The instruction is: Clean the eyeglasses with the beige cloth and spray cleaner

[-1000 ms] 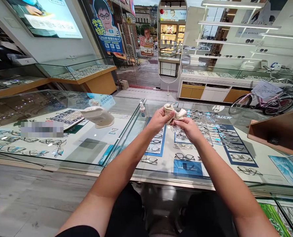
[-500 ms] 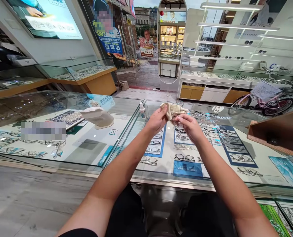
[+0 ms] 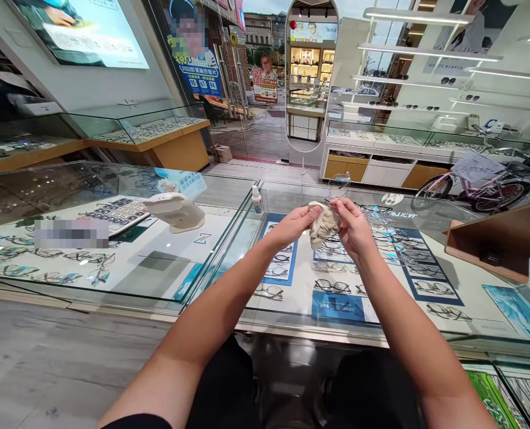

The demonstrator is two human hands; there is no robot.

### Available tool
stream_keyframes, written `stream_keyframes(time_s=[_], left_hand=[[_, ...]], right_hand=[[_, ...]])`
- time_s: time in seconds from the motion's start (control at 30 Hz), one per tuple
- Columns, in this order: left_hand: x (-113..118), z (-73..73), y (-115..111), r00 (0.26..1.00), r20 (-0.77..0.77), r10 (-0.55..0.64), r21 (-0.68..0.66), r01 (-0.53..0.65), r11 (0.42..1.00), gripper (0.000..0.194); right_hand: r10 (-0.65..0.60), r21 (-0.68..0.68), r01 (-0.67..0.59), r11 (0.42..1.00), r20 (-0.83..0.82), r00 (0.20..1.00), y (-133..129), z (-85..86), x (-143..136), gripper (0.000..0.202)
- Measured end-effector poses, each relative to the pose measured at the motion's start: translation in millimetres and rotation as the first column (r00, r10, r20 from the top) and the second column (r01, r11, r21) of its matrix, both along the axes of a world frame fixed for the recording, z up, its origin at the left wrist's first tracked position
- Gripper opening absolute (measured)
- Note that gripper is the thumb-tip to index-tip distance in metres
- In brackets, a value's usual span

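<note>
My left hand pinches a cream cleaning cloth, which hangs bunched between my two hands. My right hand has its thumb and fingers closed on a pair of thin-rimmed glasses. The clear lenses stick up above my fingertips, and the rest of the frame is hidden by my fingers and the cloth. Both hands are raised over the glass display counter. A small white spray bottle stands on the glass left of my hands.
Rows of spectacles lie inside the counter. To the left a white device stands on the counter. A brown wooden stand is at the right. Beyond are an oval mirror and a pink bicycle.
The glasses have turned so their lenses now show above my right fingers. The cloth has come lower and hangs down, and my left hand has shifted right and slightly down.
</note>
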State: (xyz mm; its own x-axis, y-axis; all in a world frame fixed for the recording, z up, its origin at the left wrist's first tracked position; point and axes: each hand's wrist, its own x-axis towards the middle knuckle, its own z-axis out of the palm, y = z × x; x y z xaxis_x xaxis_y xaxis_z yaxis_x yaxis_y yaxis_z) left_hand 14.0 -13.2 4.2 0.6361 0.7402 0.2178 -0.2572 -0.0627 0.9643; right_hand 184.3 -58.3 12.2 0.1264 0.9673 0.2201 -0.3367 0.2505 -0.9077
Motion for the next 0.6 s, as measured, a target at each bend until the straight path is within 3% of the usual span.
stream_keyframes(time_s=[0.13, 0.37, 0.6], left_hand=[[9, -6.2, -5, 0.998, 0.065, -0.025, -0.048, 0.028, 0.998, 0.057], [21, -13.2, -7, 0.974, 0.213, 0.075, -0.184, -0.035, 0.982, 0.056], [21, -10.2, -10, 0.975, 0.200, 0.093, -0.201, -0.052, 0.978, 0.056]], right_hand=[[0.034, -0.024, -0.036, 0.999, -0.060, 0.998, -1, -1.1, -3, 0.039], [0.081, -0.026, -0.082, 0.996, -0.027, 0.996, -1, -4.5, -11, 0.038], [0.055, -0.038, -0.054, 0.998, 0.023, 0.998, -2, -4.8, -10, 0.035]])
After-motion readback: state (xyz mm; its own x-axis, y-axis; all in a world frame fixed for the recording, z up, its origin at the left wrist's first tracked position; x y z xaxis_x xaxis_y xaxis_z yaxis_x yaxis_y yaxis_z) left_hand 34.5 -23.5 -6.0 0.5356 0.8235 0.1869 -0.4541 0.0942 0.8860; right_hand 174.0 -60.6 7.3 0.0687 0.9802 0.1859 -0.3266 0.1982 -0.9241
